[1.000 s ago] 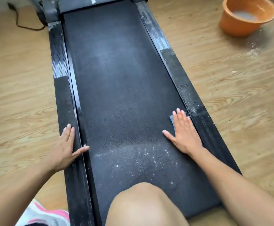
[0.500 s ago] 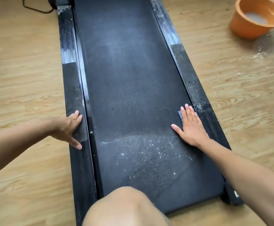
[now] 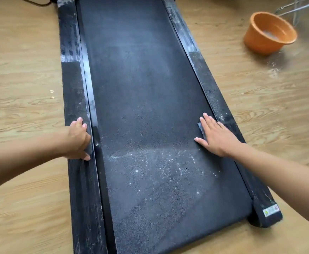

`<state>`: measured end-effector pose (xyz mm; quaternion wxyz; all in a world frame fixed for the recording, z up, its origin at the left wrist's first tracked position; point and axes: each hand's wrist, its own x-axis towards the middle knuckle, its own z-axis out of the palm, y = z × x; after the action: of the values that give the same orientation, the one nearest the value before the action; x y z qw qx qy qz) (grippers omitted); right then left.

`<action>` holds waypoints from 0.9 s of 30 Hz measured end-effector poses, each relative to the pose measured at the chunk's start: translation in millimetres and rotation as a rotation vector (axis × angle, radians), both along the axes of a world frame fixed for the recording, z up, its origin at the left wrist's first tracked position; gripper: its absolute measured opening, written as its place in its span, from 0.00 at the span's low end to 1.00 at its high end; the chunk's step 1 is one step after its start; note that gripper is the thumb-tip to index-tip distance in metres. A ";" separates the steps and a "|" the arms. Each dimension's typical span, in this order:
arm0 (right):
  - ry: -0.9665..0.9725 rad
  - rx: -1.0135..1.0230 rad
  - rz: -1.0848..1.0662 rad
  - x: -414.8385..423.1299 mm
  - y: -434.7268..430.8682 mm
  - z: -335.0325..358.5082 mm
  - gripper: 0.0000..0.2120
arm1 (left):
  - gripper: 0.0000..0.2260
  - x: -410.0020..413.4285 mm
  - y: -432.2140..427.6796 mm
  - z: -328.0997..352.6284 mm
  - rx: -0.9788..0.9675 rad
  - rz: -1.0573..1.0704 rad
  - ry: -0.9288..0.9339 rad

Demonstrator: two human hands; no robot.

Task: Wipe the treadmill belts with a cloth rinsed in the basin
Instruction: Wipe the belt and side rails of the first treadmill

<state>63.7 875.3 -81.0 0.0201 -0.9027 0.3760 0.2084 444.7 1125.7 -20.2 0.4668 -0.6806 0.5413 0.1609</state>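
Head cam: right grip (image 3: 218, 138) flat, pressed cloth (image 3: 200, 127) on belt (image 3: 140, 85) mid-right; left grip (image 3: 77, 141) braced on rail (image 3: 72, 88), prob. holding nothing. Lower-frame specks (image 3: 168, 162) remained unwiped.

Looking down on a dusty black treadmill belt (image 3: 150, 107) on a wooden floor (image 3: 21, 88). The left hand (image 3: 78, 142) rests on the left side rail (image 3: 71, 79). The right hand (image 3: 216, 136) presses flat on a small grey cloth (image 3: 201, 128) at the belt's right edge. An orange basin (image 3: 260, 39) stands well apart, upper right.
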 end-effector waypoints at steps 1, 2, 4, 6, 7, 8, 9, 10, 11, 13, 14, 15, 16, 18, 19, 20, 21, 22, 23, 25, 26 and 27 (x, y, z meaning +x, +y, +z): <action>-0.019 -0.052 0.060 -4.2 -5.1 8.1 0.44 | 0.38 3.5 -2.6 1.5 0.014 -0.039 0.000; -0.039 -0.088 0.109 -5.8 -11.6 15.5 0.41 | 0.33 6.0 -4.6 3.6 0.010 -0.064 0.018; -0.053 -0.104 0.100 -1.2 -19.6 30.0 0.26 | 0.26 8.2 -12.6 1.1 0.008 -0.051 0.069; 0.050 -0.041 -0.003 6.7 -17.5 34.4 0.21 | 0.21 4.6 -18.9 -3.7 -0.082 -0.005 0.104; 0.104 -0.030 -0.019 8.2 -14.3 31.7 0.20 | 0.20 1.7 -17.7 -8.2 -0.136 0.015 0.113; 0.110 -0.026 -0.025 8.6 -11.9 25.2 0.20 | 0.20 -0.4 -11.7 -13.7 -0.171 0.035 0.107; 0.083 -0.039 -0.020 9.3 -9.5 17.9 0.18 | 0.23 -1.9 -1.7 -15.9 -0.205 0.026 0.081; 0.042 -0.062 -0.018 10.3 -7.4 11.4 0.15 | 0.27 0.0 8.8 -17.5 -0.283 -0.018 0.053; 0.028 -0.087 -0.022 13.4 -4.5 9.1 0.13 | 0.31 5.7 18.5 -20.8 -0.384 -0.088 0.033; 0.065 -0.094 -0.045 20.0 -4.1 8.9 0.13 | 0.38 22.2 36.1 -25.4 -0.445 -0.078 0.075; 0.060 -0.072 -0.077 22.8 -3.8 11.4 0.12 | 0.36 28.2 41.3 -25.0 -0.427 0.040 0.167; 0.000 -0.016 -0.146 26.2 -1.9 14.8 0.11 | 0.31 32.1 44.5 -22.3 -0.429 0.128 0.236; -0.117 0.082 -0.238 30.5 1.7 17.2 0.12 | 0.26 35.8 45.2 -21.9 -0.499 0.177 0.308; -0.449 0.342 -0.416 49.2 21.6 25.9 0.14 | 0.21 27.3 44.6 -12.7 -0.688 0.152 0.479; -0.598 0.496 -0.490 62.0 36.8 31.6 0.13 | 0.19 17.4 43.6 -6.9 -0.792 0.142 0.613; -0.710 0.656 -0.560 74.9 54.0 38.0 0.12 | 0.16 4.8 44.0 1.0 -0.872 0.142 0.763; -0.799 0.831 -0.625 85.7 72.4 45.3 0.12 | 0.14 -9.3 45.0 9.4 -0.929 0.147 0.925; -0.862 0.998 -0.674 94.4 90.5 55.6 0.13 | 0.11 -24.8 46.6 21.0 -0.971 0.154 1.043; -0.908 1.152 -0.709 100.8 107.2 66.4 0.14 | 0.10 -40.9 48.7 30.8 -1.002 0.175 1.130; -0.958 1.390 -0.719 109.2 132.0 83.6 0.16 | 0.12 -68.6 51.1 47.8 -1.054 0.228 1.260; -0.968 1.473 -0.702 112.2 141.2 90.8 0.15 | 0.13 -79.4 51.5 53.8 -1.068 0.255 1.311; -0.972 1.534 -0.683 115.2 149.1 96.8 0.16 | 0.13 -86.8 51.5 57.0 -1.075 0.278 1.349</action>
<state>178.9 1024.5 15.8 0.8161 -0.4739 0.3303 -0.0159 358.0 1177.1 36.8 -0.3613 -0.6279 0.6168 0.3079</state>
